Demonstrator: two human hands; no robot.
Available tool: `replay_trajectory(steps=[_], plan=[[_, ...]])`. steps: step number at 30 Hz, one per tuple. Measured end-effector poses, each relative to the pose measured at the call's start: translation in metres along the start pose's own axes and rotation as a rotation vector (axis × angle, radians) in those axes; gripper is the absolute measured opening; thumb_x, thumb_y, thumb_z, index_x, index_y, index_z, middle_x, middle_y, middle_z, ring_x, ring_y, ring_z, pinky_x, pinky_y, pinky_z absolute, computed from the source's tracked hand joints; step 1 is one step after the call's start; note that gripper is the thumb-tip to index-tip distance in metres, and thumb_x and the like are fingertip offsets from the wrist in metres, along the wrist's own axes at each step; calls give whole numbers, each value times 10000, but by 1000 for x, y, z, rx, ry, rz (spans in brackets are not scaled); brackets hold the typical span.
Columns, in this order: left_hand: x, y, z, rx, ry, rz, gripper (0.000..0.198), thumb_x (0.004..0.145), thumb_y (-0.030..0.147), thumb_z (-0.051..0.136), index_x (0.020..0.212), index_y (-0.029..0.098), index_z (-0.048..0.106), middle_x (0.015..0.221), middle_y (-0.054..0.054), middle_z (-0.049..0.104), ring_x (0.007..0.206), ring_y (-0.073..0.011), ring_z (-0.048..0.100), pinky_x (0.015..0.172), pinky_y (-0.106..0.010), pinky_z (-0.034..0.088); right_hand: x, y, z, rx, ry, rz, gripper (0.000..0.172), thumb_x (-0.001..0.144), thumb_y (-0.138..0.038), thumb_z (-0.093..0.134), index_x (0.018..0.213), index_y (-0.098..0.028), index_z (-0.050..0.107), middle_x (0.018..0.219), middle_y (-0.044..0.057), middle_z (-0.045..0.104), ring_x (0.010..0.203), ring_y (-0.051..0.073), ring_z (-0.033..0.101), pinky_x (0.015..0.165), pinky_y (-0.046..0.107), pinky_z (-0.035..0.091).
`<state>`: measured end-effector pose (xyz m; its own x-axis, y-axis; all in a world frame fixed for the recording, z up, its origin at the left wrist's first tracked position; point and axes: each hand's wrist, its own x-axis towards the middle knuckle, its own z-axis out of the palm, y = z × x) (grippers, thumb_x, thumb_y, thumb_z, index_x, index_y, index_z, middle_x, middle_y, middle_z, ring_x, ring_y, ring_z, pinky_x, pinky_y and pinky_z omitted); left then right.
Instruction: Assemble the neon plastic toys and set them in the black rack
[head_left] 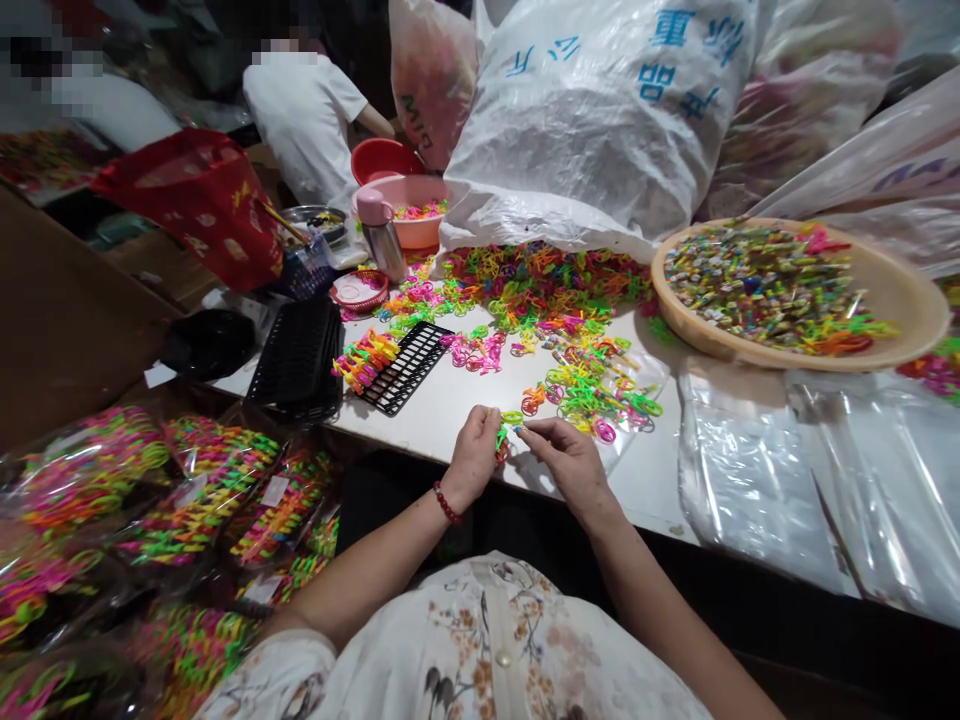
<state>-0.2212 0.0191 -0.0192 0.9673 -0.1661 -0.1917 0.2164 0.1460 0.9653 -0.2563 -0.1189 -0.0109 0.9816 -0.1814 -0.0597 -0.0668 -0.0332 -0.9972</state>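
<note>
My left hand (475, 452) and my right hand (568, 455) meet over the near edge of the white table (450, 400). Both are pinched shut around small bright plastic pieces (506, 432), green and red, held between them. Just beyond my fingers lies a loose heap of neon plastic loops (592, 385), and a larger pile (525, 285) spreads toward the back. A black slotted rack (405, 368) with a row of coloured pieces (365, 360) stuck in it lies left of my hands.
A round tan tray (900, 300) of small mixed pieces sits at right. Clear plastic bags (757, 470) cover the right table. Big white sacks (600, 110) stand behind. Bagged coloured items (150, 500) pile at left. Another person in white (307, 110) sits by pink basins (416, 215).
</note>
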Motion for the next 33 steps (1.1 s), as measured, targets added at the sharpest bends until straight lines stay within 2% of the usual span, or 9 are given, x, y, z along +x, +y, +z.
replay_trajectory(steps=[5,9,19,21,24,26,28,30,33], plan=[[0,2,-1,91,6,70,364,871,543,541,761,204,468,612,55,442,550,-100,387,540,-225,322,-3,-3,1,28,-30,41,300,739,-484,727,825,-198,696,655,-16,611,575,117,487,561,260,395],[1,0,-2,185,46,143,358,883,518,536,735,198,479,649,44,446,613,-110,400,579,-231,320,-4,-2,1,33,-67,-8,253,754,-450,722,829,-209,705,757,7,675,688,152,574,663,285,450],[13,-4,2,168,-62,46,416,875,595,486,721,212,442,540,66,413,478,-102,374,496,-235,289,-9,-13,-2,-287,-171,-160,198,875,-396,582,846,-227,683,792,23,698,733,201,619,679,327,465],[23,1,2,221,-64,76,409,906,590,412,764,213,486,571,51,443,494,-113,396,513,-244,312,-4,-18,-17,-318,-117,-183,215,885,-419,565,874,-234,674,810,33,700,740,210,625,679,337,479],[48,16,-3,421,54,263,316,928,494,420,827,220,540,677,5,523,600,-152,474,614,-287,382,12,-24,-50,-511,117,-333,229,888,-423,547,941,-239,674,902,71,704,825,249,627,763,395,490],[68,26,-7,567,131,461,151,861,372,576,868,221,566,873,-51,582,838,-212,532,804,-364,411,26,-29,-70,-733,300,-487,248,883,-405,542,982,-223,678,1050,120,683,979,299,594,884,465,452],[88,32,-11,678,138,558,199,753,261,691,911,220,576,1058,-95,564,1086,-282,470,986,-452,330,39,-34,-82,-912,370,-608,259,896,-372,512,1004,-202,674,1140,147,650,1087,315,546,964,483,404],[104,31,-13,712,110,515,229,697,210,724,867,207,570,1079,-113,547,1171,-315,409,1057,-491,253,53,-39,-81,-1017,286,-633,263,930,-334,454,988,-194,668,1088,140,662,1055,281,560,949,426,415],[117,25,-14,660,93,435,162,713,182,682,740,197,522,959,-105,546,1112,-303,437,1059,-486,257,79,-49,-67,-1210,82,-508,296,961,-301,397,889,-197,664,911,106,681,880,232,596,806,338,433]])
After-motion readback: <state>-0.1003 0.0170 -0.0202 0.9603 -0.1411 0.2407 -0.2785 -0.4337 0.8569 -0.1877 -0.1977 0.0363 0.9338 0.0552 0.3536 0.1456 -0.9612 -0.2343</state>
